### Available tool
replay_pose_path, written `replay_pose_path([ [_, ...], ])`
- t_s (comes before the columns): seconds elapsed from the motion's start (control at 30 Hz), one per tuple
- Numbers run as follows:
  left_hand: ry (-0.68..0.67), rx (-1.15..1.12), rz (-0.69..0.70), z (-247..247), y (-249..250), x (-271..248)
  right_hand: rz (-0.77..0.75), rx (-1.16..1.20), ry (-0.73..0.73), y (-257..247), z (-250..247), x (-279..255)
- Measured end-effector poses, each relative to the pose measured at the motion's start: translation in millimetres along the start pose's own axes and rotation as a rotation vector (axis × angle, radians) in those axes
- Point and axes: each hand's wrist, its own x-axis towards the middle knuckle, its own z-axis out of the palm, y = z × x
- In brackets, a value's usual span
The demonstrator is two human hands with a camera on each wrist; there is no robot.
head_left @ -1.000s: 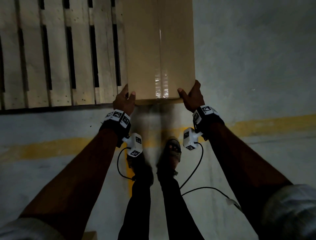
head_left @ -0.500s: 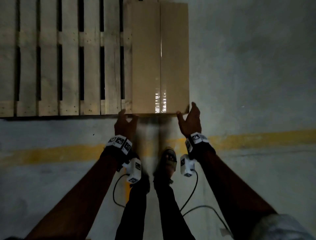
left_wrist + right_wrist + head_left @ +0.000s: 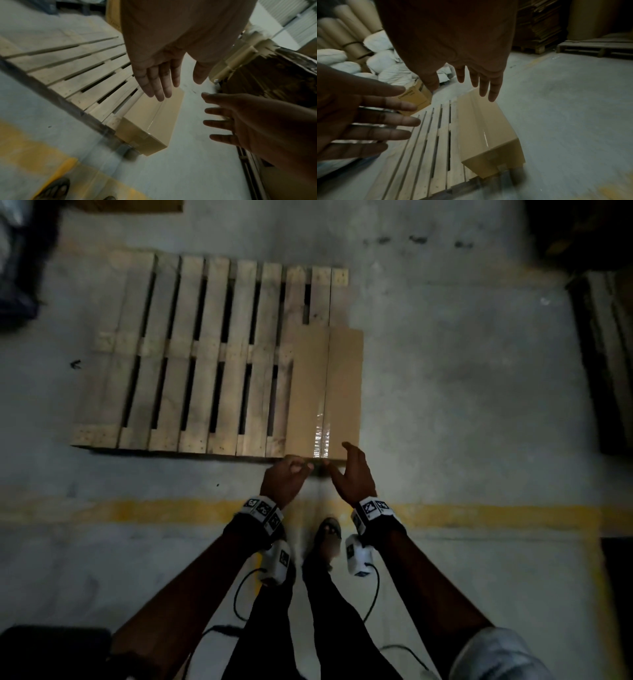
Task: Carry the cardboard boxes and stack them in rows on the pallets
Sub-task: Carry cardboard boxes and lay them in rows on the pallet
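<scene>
A: What lies ahead of the hands?

B: The pallet (image 3: 205,361) spreads forward and to the left of them. The cardboard box (image 3: 325,392) rests on its right end, just beyond the fingertips.

A: And the hands themselves?

B: Left hand (image 3: 284,479) and right hand (image 3: 354,474) both hang free of the box, fingers spread, holding nothing.

A: Any risk?

B: The box's right side looks to overhang the pallet edge. I judge that stacking onto it or nudging it could tip it off and skew the row.
</scene>
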Motion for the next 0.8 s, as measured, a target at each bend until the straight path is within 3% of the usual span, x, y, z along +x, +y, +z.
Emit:
replay_pose_path([
  [0.2,0.027,-0.013,0.109,-34.0,44.9,-55.8,-0.194,-0.094,-0.063,-48.7,-42.6,-35.3],
  [0.37,0.207,-0.126,0.131,-78.9,44.8,-90.1,-0.282,-0.158,-0.150,-78.4,-49.1,-48.4],
  [0.53,0.383,-0.197,0.040,-132.3,6.3,-127.3,-0.433,-0.240,-0.302,-129.2,-1.0,-59.4],
  [0.8,0.635,-0.316,-0.111,-210.4,-121.3,-226.0,-0.705,-0.419,-0.587,-231.7,128.1,-129.7],
])
